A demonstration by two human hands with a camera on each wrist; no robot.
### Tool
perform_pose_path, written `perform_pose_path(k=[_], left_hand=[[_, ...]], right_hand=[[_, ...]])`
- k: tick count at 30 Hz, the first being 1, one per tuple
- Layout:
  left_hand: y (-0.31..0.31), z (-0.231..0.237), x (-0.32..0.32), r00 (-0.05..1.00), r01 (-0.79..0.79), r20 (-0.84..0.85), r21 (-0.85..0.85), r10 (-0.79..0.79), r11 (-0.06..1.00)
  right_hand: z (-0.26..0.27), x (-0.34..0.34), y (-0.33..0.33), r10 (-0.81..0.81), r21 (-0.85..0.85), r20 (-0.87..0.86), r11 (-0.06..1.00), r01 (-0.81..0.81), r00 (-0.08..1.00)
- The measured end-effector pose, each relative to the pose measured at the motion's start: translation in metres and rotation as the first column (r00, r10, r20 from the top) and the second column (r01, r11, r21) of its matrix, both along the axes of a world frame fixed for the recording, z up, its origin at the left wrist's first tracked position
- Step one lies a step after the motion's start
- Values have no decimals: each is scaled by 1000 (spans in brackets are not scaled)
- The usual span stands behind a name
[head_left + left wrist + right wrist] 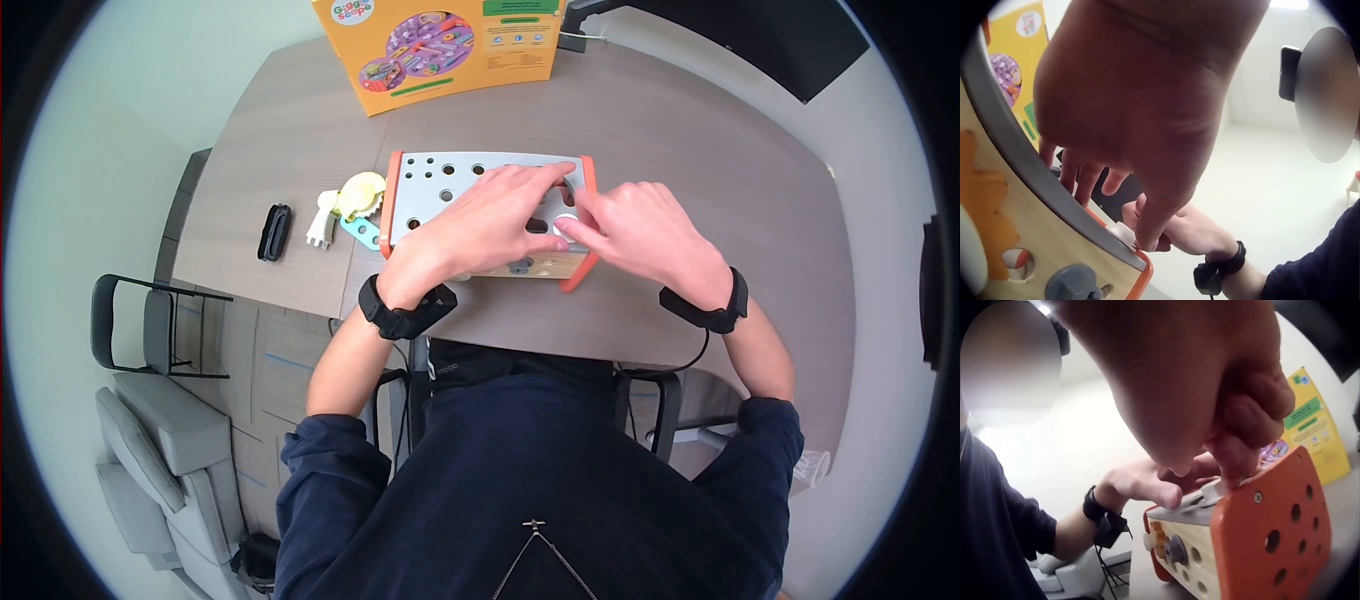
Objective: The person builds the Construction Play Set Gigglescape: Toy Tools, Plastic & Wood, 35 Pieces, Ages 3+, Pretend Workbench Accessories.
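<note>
A toy workbench (430, 188) with a grey perforated top and orange end panels (1272, 531) stands in front of me. My left hand (500, 212) lies over its top, fingers stretched towards the far right corner and thumb extended. At the right end my right hand (640, 228) has its fingers curled, and its thumb and index finger pinch a small white piece (1212, 491) at the grey top's edge. The left thumb is close beside that piece. On the wooden front sit a grey bolt head (1072, 284) and an orange gear (985, 209).
Left of the workbench lie a pale yellow toothed disc (362, 194), a cream piece (322, 220), a teal perforated strip (360, 232) and a black oblong object (274, 233). A yellow box (450, 60) stands behind, with a dark screen (760, 35) at the back right.
</note>
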State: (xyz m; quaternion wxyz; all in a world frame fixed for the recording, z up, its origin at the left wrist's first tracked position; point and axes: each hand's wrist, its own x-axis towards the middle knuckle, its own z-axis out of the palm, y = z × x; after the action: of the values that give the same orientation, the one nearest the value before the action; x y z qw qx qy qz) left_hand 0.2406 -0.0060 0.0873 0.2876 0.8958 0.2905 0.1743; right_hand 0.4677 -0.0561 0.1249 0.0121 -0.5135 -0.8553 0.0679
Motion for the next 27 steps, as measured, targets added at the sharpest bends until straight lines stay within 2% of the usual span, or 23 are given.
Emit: perform_pose_path(k=[1,4,7,10,13,16,19,22,25,27], left_hand=[[1,0,0,1000,-9,2,-17,9,1000],[3,-2,-3,999,47,23,-9,-46,999],[4,-1,-3,994,106,-18,32,-105,994],[3,-8,-1,994,104,27,71,-106,992],[0,-22,1,998,51,26,200,-58,978],[-4,-24,5,1000,18,3,210,-19,978],[-5,-21,7,1000,17,5,204,-18,979],[-6,-23,10,1000,-12,28,204,6,979],[-6,-25,15,1000,-18,27,238,12,971],[-7,-26,16,999,-28,32,239,21,971]], right_hand=[[3,1,-2,3,1,-33,1000,-3,999],[-6,6,-2,177,165,-132,974,-154,975],[-17,7,-2,185,202,-43,964,-172,982],[-21,3,-2,177,284,-5,944,-168,984],[-30,4,5,171,372,-2,915,-158,985],[-27,-6,2,-38,217,94,976,17,995],[-43,-3,6,-15,309,35,951,3,999],[-43,-6,9,-77,291,101,956,44,992],[-42,-6,10,-73,370,123,929,23,990],[-45,-1,17,38,487,85,870,-74,996]])
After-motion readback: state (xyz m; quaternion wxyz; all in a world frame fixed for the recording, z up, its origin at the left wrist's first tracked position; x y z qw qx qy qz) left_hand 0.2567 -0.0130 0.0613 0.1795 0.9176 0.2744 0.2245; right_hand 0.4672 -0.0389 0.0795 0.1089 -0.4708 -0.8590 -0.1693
